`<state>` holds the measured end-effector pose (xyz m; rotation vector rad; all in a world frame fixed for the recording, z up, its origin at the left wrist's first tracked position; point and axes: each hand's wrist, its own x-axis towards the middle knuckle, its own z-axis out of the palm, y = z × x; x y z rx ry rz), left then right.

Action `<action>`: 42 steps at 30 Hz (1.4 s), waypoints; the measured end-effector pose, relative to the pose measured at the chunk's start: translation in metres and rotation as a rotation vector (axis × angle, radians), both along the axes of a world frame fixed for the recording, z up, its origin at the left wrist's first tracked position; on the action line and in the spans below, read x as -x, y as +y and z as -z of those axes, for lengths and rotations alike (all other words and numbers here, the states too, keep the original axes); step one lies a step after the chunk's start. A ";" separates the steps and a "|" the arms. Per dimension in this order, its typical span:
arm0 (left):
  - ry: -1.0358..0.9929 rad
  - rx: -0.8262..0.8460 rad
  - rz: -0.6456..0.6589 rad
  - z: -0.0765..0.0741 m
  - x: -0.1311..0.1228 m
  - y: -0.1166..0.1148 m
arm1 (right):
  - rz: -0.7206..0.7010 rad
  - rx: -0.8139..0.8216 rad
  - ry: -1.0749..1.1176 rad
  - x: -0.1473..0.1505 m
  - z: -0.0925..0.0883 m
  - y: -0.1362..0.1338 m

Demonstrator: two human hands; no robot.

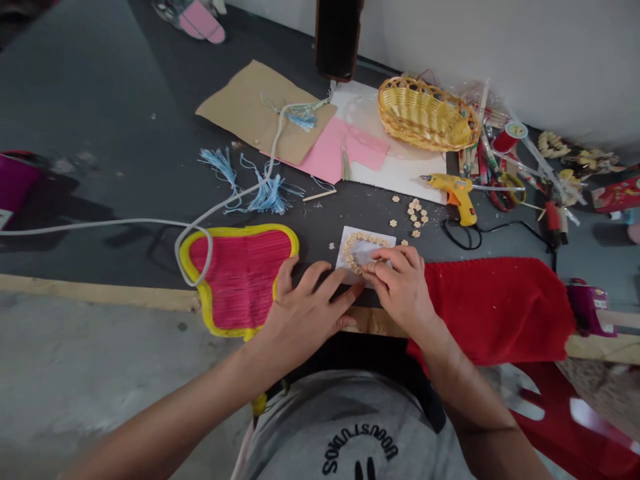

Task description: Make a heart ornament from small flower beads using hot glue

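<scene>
A ring of small beige flower-shaped pieces (351,248) lies on a square of white paper (342,265) near the table's front edge. My right hand (404,288) reaches over the paper's right side, thumb and fingertips pinched together at the ring's lower right. What they hold is too small and covered to make out. My left hand (307,308) rests with fingers spread, its fingertips beside the paper's lower left edge, holding nothing. Several loose flower pieces (417,211) lie just beyond the paper. Part of the ring is hidden by my right fingers.
Left of the paper is a pink panel with yellow trim (235,277), crossed by a white cable (200,223). A yellow glue gun (459,195), a wicker basket (425,115) and tools stand behind at right. Red cloth (500,307) drapes the right edge. Blue tassels (270,193) lie farther back.
</scene>
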<state>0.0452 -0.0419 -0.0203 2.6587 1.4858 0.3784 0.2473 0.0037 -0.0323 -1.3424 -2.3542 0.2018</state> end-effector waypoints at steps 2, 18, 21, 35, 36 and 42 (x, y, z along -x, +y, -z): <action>-0.016 -0.001 0.001 0.000 0.000 0.000 | 0.001 0.005 0.003 0.000 0.000 0.000; 0.057 0.000 0.026 0.004 0.004 0.003 | 0.007 0.027 -0.002 0.001 0.000 0.001; 0.059 -0.009 0.026 0.004 0.004 0.003 | 0.010 0.027 -0.003 0.000 0.001 0.000; 0.071 -0.009 0.013 -0.004 0.003 0.001 | 0.032 0.031 0.006 0.000 0.000 -0.001; 0.071 -0.003 0.016 -0.004 0.003 0.002 | 0.032 0.035 0.005 0.000 0.000 -0.001; 0.094 0.017 0.024 0.000 0.005 0.002 | 0.028 0.028 0.006 0.000 0.000 -0.001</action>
